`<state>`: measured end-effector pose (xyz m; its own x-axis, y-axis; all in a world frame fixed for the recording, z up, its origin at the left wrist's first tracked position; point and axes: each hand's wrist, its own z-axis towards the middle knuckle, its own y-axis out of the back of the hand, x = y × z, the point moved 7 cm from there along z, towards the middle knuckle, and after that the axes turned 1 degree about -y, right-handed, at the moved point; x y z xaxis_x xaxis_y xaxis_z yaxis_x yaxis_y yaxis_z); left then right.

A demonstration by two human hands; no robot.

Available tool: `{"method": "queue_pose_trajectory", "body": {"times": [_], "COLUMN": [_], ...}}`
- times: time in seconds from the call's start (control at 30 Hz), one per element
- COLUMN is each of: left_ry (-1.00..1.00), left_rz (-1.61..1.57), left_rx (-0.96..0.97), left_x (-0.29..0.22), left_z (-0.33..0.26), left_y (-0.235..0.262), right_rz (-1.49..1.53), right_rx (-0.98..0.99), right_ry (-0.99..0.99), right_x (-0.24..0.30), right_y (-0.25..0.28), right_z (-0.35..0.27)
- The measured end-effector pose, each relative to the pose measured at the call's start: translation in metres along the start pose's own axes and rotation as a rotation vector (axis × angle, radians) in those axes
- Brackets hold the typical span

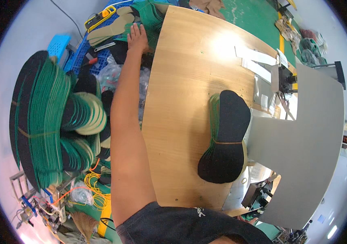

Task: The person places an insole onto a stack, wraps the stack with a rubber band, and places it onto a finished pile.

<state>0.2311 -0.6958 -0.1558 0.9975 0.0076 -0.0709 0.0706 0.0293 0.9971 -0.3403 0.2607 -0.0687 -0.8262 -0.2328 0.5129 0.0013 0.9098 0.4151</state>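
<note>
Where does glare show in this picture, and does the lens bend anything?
Head view: white glare washes out a far patch of the light-brown wooden table; head view: soft shadow left of the black-topped, green-edged insole bundle; head view: the table's far edge bows, and the corners fade to black.

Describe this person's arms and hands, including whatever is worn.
The left arm and left hand are bare, with no glove or watch showing. The sleeve is short and black, and the black shirt carries a small white marking. Too little of the right hand shows to describe.
</note>
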Motion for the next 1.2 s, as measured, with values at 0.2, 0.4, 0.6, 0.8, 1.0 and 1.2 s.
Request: {"method": "queue_pose_trajectory", "body": {"times": [0.2,0.4,0.6,0.8,1.0,1.2], "left_ry": [-0.089,-0.210,-0.397,-0.293,-0.154,-0.228], "left_rz": [0.175,0.181,0.197,0.313,0.185,0.362], "left_rx": [0.195,0.092,-0.134,-0.248,0.121,-0.152], "left_x": [0.017,0.036,0.026,0.017,0.029,0.021], "left_z": [0.018,-0.001,-0.036,-0.035,-0.037,-0.038], "left_y": [-0.007,-0.021,-0.006,-0.006,0.018,0.158], "right_rz": [0.068,0.117,0.132,0.181,0.283,0.248], "right_rx": [0.114,0.221,0.188,0.225,0.297,0.496], "right_ry": [0.069,0.124,0.091,0.059,0.027,-0.177], "right_x": [0.015,0.011,0.005,0.009,0.011,-0.021], "right_y": [-0.036,-0.048,-0.045,-0.043,-0.090,-0.128], "right_z": [0.012,0.023,0.038,0.052,0.091,0.101]}}
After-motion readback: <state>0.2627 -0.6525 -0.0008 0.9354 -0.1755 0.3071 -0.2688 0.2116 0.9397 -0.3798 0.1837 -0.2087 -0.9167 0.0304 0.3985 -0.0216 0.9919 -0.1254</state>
